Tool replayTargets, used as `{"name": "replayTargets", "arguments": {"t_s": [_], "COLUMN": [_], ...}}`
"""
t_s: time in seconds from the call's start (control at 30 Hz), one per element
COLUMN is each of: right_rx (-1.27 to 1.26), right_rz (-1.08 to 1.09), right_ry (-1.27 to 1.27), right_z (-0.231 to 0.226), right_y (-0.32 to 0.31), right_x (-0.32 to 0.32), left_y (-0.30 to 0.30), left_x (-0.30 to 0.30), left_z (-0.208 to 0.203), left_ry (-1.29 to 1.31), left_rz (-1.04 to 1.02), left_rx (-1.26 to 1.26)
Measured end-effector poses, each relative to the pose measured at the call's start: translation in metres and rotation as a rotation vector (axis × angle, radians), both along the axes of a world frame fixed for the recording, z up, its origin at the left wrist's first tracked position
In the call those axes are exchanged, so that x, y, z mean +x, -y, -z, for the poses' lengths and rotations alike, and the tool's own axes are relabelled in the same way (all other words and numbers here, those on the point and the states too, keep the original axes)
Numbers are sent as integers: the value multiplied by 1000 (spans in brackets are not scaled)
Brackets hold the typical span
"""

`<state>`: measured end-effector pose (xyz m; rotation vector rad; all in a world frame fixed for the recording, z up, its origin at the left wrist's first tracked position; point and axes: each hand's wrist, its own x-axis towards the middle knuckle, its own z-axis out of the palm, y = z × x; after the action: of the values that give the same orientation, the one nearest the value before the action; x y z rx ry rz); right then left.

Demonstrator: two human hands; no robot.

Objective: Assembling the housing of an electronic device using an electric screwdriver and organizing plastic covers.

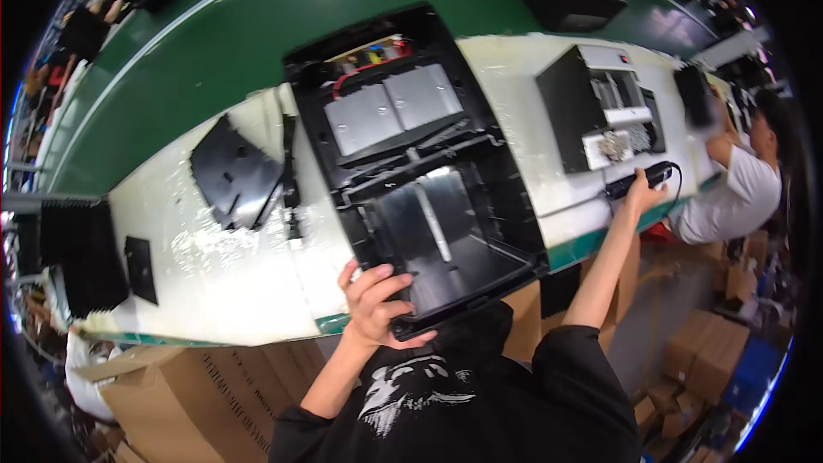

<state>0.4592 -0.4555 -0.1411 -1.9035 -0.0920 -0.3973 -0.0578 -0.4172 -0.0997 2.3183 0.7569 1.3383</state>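
Observation:
A large black plastic case [523,197] lies opened out in front of me, its hollow near half towards my body. Two silver-grey metal plates [394,111] and some red wiring fill its far half. My left hand [375,302] grips the case's near left corner, fingers over the rim. To the right of the case, my right hand [643,195] is closed around a black electric screwdriver [658,174]. The tool's long thin shaft points left towards the case, and a cord loops from its other end.
Small screws [614,146] sit in a white holder beside a black-and-white box [566,107]. Black panels [231,173] lie on the white worktable [317,291] to the left. A co-worker [729,189] works at the right. Cardboard boxes [206,394] stand below the table edge.

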Motion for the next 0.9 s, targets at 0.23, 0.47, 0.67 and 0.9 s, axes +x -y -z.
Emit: {"name": "replayTargets", "arguments": {"t_s": [0.23, 0.47, 0.67, 0.9], "right_rx": [-514, -551, 324, 686], "right_rz": [-164, -238, -984, -786], "right_ry": [84, 308, -94, -167], "right_z": [9, -10, -14, -39], "right_y": [5, 23, 29, -12], "right_x": [-61, -98, -265, -311], "left_y": [1, -79, -85, -78], "left_x": [-8, -30, -19, -8], "left_z": [-17, -19, 1, -21], "left_ry": [90, -35, 174, 393], "left_rz": [46, -648, -501, -110], "left_rx": [-156, -322, -860, -1132]}}
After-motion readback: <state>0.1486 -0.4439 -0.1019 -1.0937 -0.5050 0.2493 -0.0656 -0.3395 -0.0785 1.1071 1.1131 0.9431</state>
